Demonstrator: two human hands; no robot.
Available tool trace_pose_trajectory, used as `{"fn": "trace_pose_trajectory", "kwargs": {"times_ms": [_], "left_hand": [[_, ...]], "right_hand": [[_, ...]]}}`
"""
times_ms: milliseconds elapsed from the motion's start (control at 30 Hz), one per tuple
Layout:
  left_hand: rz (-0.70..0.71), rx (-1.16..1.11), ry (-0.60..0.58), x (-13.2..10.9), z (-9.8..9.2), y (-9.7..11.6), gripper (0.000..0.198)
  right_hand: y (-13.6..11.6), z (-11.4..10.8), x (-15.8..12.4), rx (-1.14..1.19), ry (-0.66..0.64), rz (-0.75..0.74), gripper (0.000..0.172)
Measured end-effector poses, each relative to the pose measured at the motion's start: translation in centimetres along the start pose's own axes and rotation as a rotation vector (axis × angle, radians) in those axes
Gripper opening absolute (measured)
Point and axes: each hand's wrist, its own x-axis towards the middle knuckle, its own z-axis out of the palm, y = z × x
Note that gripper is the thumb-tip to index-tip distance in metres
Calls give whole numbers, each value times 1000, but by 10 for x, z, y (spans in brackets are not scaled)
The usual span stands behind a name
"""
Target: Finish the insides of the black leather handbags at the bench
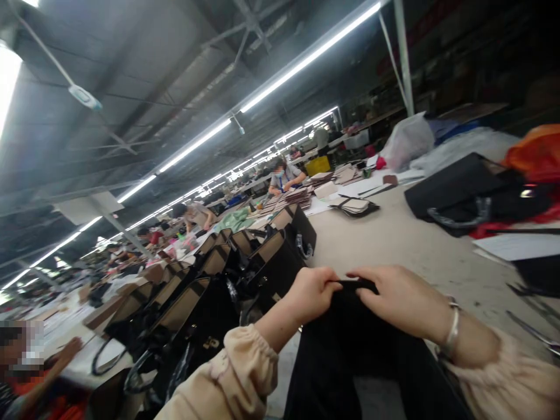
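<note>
My left hand (311,296) pinches the top edge of a black bag piece (367,344) between thumb and fingers. A short way to the right, my right hand (400,298) grips the same edge, thumb on the near side and fingers over the far side. The piece hangs down in front of me; its lower end runs out of view, and its details are lost in the dark. Just left of my hands stand several black handbags (280,262) with tan insides, gold-coloured fittings and wrapped handles.
Pale worktable (367,245) beneath. Scissors (536,332) lie at the right edge, near white sheets (520,246) and another black bag (459,186). Stacked brown panels (289,200) lie farther back, by a masked co-worker (284,178). Another person's arm (55,361) reaches in at lower left.
</note>
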Motion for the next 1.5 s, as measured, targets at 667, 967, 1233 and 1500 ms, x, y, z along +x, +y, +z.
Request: {"fn": "trace_pose_trajectory", "kwargs": {"times_ms": [667, 967, 1233, 1500], "left_hand": [[-234, -400, -139, -7, 2, -5, 22], [-167, -170, -28, -6, 1, 3, 21], [-109, -177, -41, -6, 3, -9, 27], [99, -115, -111, 5, 1, -1, 33]], "right_hand": [[10, -15, -10, 45, -78, 46, 23], [19, -23, -13, 318, -121, -14, 32], [42, -29, -31, 559, 28, 184, 45], [60, -16, -53, 586, 140, 349, 44]]}}
